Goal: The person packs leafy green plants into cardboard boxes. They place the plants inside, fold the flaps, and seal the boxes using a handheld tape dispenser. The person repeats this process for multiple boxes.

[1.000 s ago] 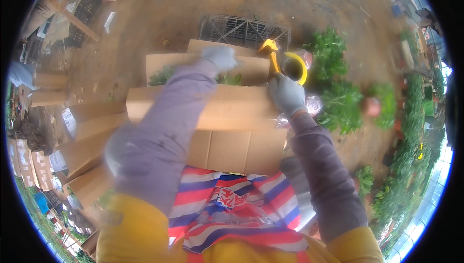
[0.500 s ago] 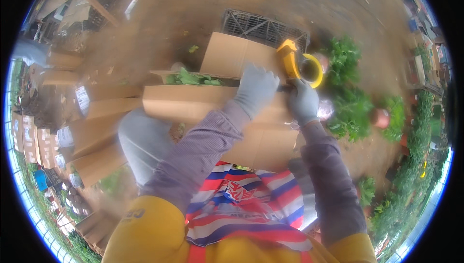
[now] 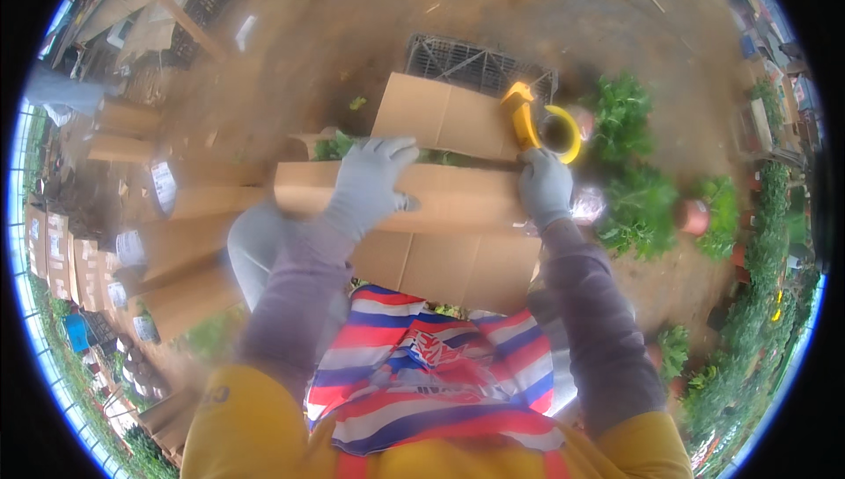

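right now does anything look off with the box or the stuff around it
Nothing looks damaged or spilled. The cardboard box has its far flap up, green leaves poking out; the left hand presses the near flap, the right hand holds a yellow tape dispenser.

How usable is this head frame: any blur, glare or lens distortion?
Head view: strong fisheye bending with a black rim; the left stacked cardboard boxes are smeared; the grey-gloved left hand, grey-gloved right hand and yellow tape dispenser are fairly sharp; soft daylight, no glare.

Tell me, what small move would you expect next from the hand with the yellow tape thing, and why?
Probably the right hand draws the yellow tape dispenser along the seam toward the left hand. The dispenser sits at the right end of the cardboard box, the left hand presses the near flap flat, and the far flap looks unsealed.
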Motion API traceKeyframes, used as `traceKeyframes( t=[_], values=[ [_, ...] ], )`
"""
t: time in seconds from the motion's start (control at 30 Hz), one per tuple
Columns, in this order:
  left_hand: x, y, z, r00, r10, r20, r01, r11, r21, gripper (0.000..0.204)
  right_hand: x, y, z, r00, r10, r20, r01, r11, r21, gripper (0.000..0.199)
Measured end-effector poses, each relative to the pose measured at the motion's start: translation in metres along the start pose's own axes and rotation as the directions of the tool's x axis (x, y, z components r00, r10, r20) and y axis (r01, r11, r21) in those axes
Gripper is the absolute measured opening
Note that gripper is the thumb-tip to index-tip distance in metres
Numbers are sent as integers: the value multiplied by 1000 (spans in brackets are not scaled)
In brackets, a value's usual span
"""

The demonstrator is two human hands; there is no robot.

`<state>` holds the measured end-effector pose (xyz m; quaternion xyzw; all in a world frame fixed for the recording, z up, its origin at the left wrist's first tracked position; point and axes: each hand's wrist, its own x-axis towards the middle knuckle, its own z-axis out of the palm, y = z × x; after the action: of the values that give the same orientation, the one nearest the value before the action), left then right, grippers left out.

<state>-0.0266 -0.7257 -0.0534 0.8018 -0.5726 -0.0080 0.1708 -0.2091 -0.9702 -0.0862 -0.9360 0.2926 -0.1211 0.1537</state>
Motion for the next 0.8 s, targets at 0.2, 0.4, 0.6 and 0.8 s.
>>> traceKeyframes(
  t=[0.2,0.4,0.6,0.8],
  values=[
    [63,98,28,976,12,218,-17,1000,22,104,-6,2,-2,996,30,86,-15,984,-176,13],
    [54,125,56,976,-14,217,6,999,37,90,-15,-2,-2,998,-24,-56,21,998,-52,9],
    [46,122,65,981,30,192,-34,999,15,87,17,46,-18,953,87,-290,45,906,421,40],
    [35,127,68,995,33,98,-32,999,-15,87,59,93,22,961,-171,218,172,985,14,86]
  ],
)
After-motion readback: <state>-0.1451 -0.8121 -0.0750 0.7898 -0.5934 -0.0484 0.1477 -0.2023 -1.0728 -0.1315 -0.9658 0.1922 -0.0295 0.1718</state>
